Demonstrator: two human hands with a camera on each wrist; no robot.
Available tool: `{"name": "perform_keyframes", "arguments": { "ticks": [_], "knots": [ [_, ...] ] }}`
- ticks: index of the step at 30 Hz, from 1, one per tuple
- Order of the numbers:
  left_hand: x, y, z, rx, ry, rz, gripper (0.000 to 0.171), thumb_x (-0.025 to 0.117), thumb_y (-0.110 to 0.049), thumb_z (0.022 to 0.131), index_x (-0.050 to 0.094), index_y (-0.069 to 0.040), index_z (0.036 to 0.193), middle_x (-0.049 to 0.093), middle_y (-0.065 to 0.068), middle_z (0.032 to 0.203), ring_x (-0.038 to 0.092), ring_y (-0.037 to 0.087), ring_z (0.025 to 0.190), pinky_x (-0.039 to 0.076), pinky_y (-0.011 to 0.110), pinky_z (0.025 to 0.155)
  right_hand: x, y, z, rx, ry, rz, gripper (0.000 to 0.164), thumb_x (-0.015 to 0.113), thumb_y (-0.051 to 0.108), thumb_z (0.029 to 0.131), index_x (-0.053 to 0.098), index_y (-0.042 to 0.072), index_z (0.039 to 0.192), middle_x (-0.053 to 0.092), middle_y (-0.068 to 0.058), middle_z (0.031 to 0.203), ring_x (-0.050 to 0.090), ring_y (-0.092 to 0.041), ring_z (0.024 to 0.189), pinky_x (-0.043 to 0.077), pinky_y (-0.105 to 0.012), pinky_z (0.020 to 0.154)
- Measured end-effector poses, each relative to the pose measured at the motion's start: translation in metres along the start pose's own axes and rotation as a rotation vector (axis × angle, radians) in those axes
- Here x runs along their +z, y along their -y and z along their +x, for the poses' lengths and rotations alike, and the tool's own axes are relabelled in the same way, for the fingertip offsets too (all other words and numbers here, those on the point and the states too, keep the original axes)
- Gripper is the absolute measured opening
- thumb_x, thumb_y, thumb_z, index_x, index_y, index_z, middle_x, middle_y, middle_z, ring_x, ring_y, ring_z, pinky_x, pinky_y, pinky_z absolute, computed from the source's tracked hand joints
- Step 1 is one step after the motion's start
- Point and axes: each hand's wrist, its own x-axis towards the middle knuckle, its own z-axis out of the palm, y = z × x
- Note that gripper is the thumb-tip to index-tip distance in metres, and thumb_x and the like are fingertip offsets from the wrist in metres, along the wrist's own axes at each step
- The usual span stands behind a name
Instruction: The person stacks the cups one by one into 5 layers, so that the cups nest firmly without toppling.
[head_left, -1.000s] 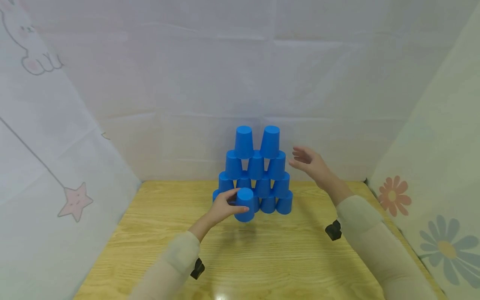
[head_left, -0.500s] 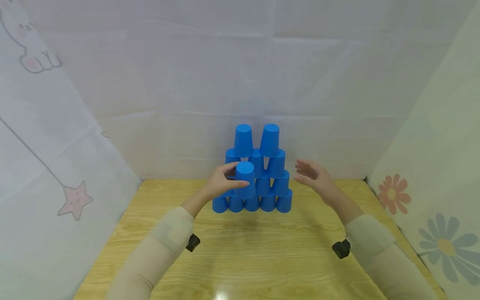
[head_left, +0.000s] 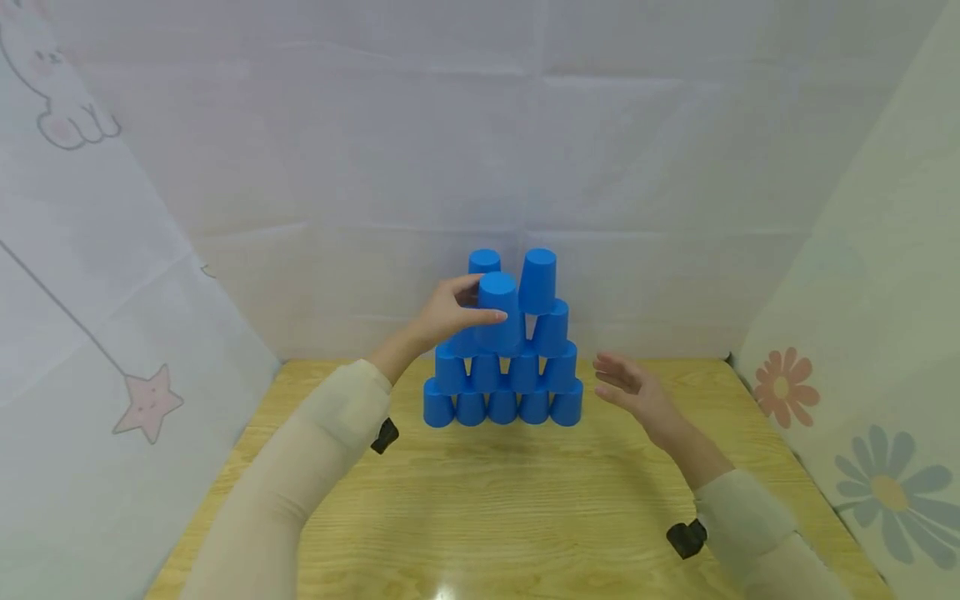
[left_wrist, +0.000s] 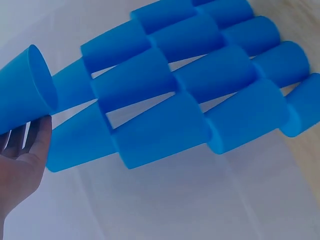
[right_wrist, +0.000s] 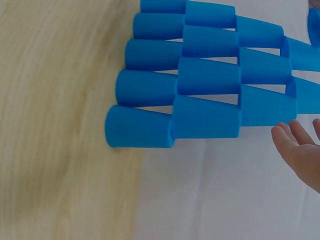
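My left hand (head_left: pixel 444 315) grips an upside-down blue cup (head_left: pixel 498 321) between thumb and fingers, holding it in front of the upper rows of a cup pyramid. In the left wrist view the held cup (left_wrist: pixel 24 90) is at the left edge, its rim toward the stack. The pyramid's bottom row (head_left: pixel 502 406) stands on the table, with narrower rows above. Two cups form the top level, a left one (head_left: pixel 484 261) partly hidden by the held cup and a right one (head_left: pixel 538 282). Beside the stack, my right hand (head_left: pixel 637 396) hovers with relaxed fingers, touching nothing.
A wood-grain table (head_left: pixel 525 517) carries the pyramid near its back edge. Behind it hangs a pale cloth wall (head_left: pixel 637 183); printed side cloths stand left and right. Black wrist cameras (head_left: pixel 686 539) are strapped to both sleeves.
My left hand has raised the cup from in front of the bottom rows to the upper rows. The right hand has moved down and slightly outward. The stacked cups stay put.
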Motion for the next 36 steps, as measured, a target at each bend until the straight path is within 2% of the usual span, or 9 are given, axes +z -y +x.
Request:
{"name": "perform_keyframes", "arguments": {
  "ticks": [11, 18, 21, 24, 25, 27, 31, 33, 36],
  "knots": [
    [-0.018, -0.033, 0.032, 0.002, -0.121, 0.028, 0.063, 0.065, -0.037, 0.075, 0.041, -0.014, 0.128, 0.05, 0.001, 0.117, 0.048, 0.015, 0.102, 0.042, 0.034, 0.083, 0.017, -0.028, -0.024, 0.054, -0.016, 0.024, 0.059, 0.06, 0.019, 0.082, 0.031, 0.002, 0.131, 0.034, -0.02, 0.13, 0.031, -0.037, 0.117, 0.036, -0.038, 0.09],
    [-0.028, -0.057, 0.048, -0.089, -0.171, -0.015, 0.063, 0.062, -0.033, 0.078, 0.037, -0.009, 0.13, 0.046, 0.01, 0.123, 0.041, 0.024, 0.112, 0.035, 0.041, 0.09, 0.019, -0.036, -0.031, 0.087, -0.042, 0.025, 0.059, 0.06, 0.019, 0.082, 0.032, 0.003, 0.131, 0.036, -0.019, 0.129, 0.033, -0.037, 0.116, 0.036, -0.043, 0.089],
    [-0.035, -0.015, 0.083, -0.079, -0.203, -0.025, 0.069, 0.065, -0.042, 0.073, 0.038, -0.018, 0.131, 0.045, 0.005, 0.124, 0.04, 0.021, 0.113, 0.035, 0.045, 0.089, 0.018, -0.038, -0.034, 0.092, -0.039, 0.025, 0.059, 0.059, 0.02, 0.082, 0.03, 0.002, 0.131, 0.035, -0.02, 0.129, 0.032, -0.038, 0.116, 0.035, -0.043, 0.09],
    [-0.033, -0.006, 0.096, -0.066, -0.251, 0.012, 0.07, 0.065, -0.046, 0.07, 0.038, -0.024, 0.13, 0.045, -0.001, 0.124, 0.04, 0.016, 0.112, 0.037, 0.043, 0.088, 0.018, -0.039, -0.037, 0.1, -0.047, 0.022, 0.059, 0.059, 0.021, 0.082, 0.031, 0.003, 0.131, 0.035, -0.018, 0.129, 0.032, -0.038, 0.117, 0.034, -0.045, 0.09],
    [-0.031, -0.006, 0.097, -0.054, -0.271, 0.025, 0.07, 0.066, -0.048, 0.069, 0.039, -0.026, 0.13, 0.046, -0.003, 0.122, 0.041, 0.013, 0.111, 0.037, 0.041, 0.088, 0.018, -0.04, -0.038, 0.105, -0.05, 0.018, 0.058, 0.059, 0.021, 0.082, 0.032, 0.003, 0.13, 0.036, -0.018, 0.129, 0.032, -0.038, 0.117, 0.034, -0.045, 0.09],
    [-0.024, -0.037, 0.08, -0.085, -0.288, 0.021, 0.066, 0.064, -0.043, 0.073, 0.038, -0.023, 0.13, 0.046, -0.001, 0.123, 0.041, 0.015, 0.112, 0.036, 0.038, 0.09, 0.018, -0.042, -0.04, 0.118, -0.06, 0.014, 0.058, 0.06, 0.021, 0.082, 0.032, 0.003, 0.13, 0.037, -0.017, 0.128, 0.032, -0.037, 0.117, 0.033, -0.046, 0.091],
    [-0.014, -0.07, 0.062, -0.118, -0.322, -0.015, 0.062, 0.062, -0.031, 0.079, 0.037, -0.011, 0.132, 0.045, 0.006, 0.124, 0.041, 0.019, 0.112, 0.035, 0.037, 0.092, 0.018, -0.045, -0.043, 0.131, -0.067, 0.021, 0.058, 0.059, 0.02, 0.082, 0.032, 0.002, 0.13, 0.036, -0.018, 0.128, 0.033, -0.037, 0.117, 0.032, -0.047, 0.092],
    [-0.011, -0.068, 0.064, -0.123, -0.339, -0.005, 0.064, 0.063, -0.033, 0.078, 0.037, -0.012, 0.132, 0.045, 0.005, 0.124, 0.041, 0.019, 0.112, 0.035, 0.036, 0.091, 0.019, -0.046, -0.044, 0.137, -0.067, 0.031, 0.057, 0.059, 0.02, 0.082, 0.032, 0.003, 0.13, 0.036, -0.017, 0.129, 0.033, -0.036, 0.117, 0.031, -0.046, 0.092],
    [-0.011, -0.039, 0.083, -0.121, -0.379, 0.016, 0.069, 0.064, -0.045, 0.072, 0.039, -0.019, 0.131, 0.046, 0.0, 0.123, 0.041, 0.016, 0.111, 0.036, 0.037, 0.09, 0.02, -0.048, -0.045, 0.138, -0.065, 0.043, 0.057, 0.059, 0.02, 0.082, 0.032, 0.003, 0.13, 0.036, -0.017, 0.129, 0.033, -0.036, 0.117, 0.032, -0.046, 0.092]
  ]
}}
